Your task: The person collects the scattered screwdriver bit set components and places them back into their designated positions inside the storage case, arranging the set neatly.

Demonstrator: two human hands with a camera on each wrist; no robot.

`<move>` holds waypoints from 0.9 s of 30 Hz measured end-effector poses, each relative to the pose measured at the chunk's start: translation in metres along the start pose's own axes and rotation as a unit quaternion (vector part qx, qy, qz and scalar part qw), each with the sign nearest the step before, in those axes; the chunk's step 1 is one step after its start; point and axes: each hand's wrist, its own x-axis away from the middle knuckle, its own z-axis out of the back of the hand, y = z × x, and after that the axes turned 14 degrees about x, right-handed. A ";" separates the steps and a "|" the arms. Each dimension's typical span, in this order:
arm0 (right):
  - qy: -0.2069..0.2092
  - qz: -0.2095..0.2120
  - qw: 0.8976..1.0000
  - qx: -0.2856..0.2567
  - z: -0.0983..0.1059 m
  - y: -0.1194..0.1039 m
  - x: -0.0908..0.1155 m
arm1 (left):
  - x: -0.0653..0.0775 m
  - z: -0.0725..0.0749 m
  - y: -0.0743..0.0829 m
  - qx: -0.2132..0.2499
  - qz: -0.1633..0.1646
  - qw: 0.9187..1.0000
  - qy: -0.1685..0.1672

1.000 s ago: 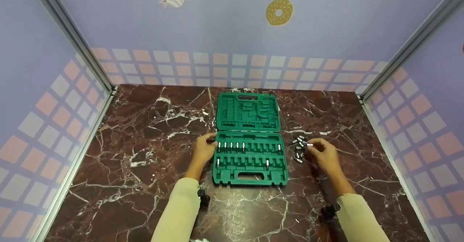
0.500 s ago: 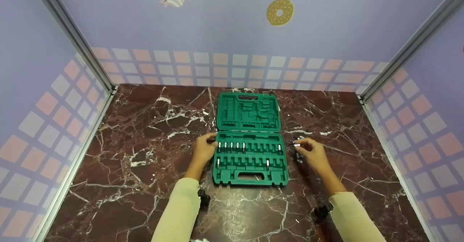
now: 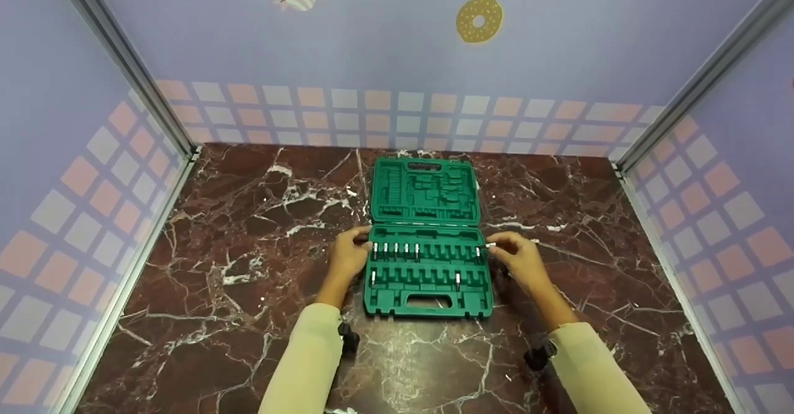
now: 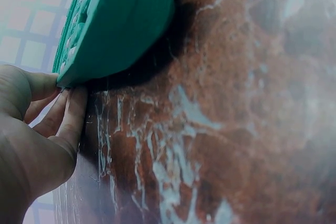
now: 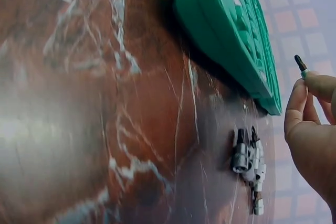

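An open green plastic tool case (image 3: 388, 296) lies on the marbled tabletop, its lid (image 3: 397, 184) folded back. Its upper row holds several silver bit sockets (image 3: 396, 251) at the left and one at the right end; two more stand in the lower row. My left hand (image 3: 348, 256) grips the case's left edge, thumb on the rim and fingers against its side in the left wrist view. Between thumb and fingertips my right hand (image 3: 520, 259) pinches a bit socket (image 5: 301, 64), dark tip pointing out, over the right edge of the case.
On the table right of the case lies a small pile of loose bit sockets (image 5: 251, 163), mostly hidden behind my right hand in the head view. Patterned lilac walls (image 3: 397, 54) enclose the table at the back and both sides.
My right hand has moved left from the loose pile to the case's right edge, carrying the pinched bit socket. The left hand and the case stay put.
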 end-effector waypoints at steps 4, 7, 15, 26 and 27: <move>-0.005 0.003 1.000 -0.009 -0.009 -0.002 0.000 | 0.001 0.000 0.000 0.007 -0.001 1.000 0.000; -0.013 0.007 1.000 -0.004 -0.015 -0.005 -0.001 | 0.002 0.000 -0.001 0.005 -0.004 1.000 0.003; -0.045 0.024 0.999 0.011 -0.023 -0.030 -0.005 | 0.001 0.000 0.001 0.000 -0.004 1.000 0.008; -0.081 0.060 0.992 0.082 -0.043 -0.036 -0.018 | 0.001 0.000 0.001 -0.008 0.005 1.000 0.004; -0.086 0.065 0.990 0.090 -0.044 -0.038 -0.019 | 0.001 0.001 0.001 -0.010 0.004 1.000 0.005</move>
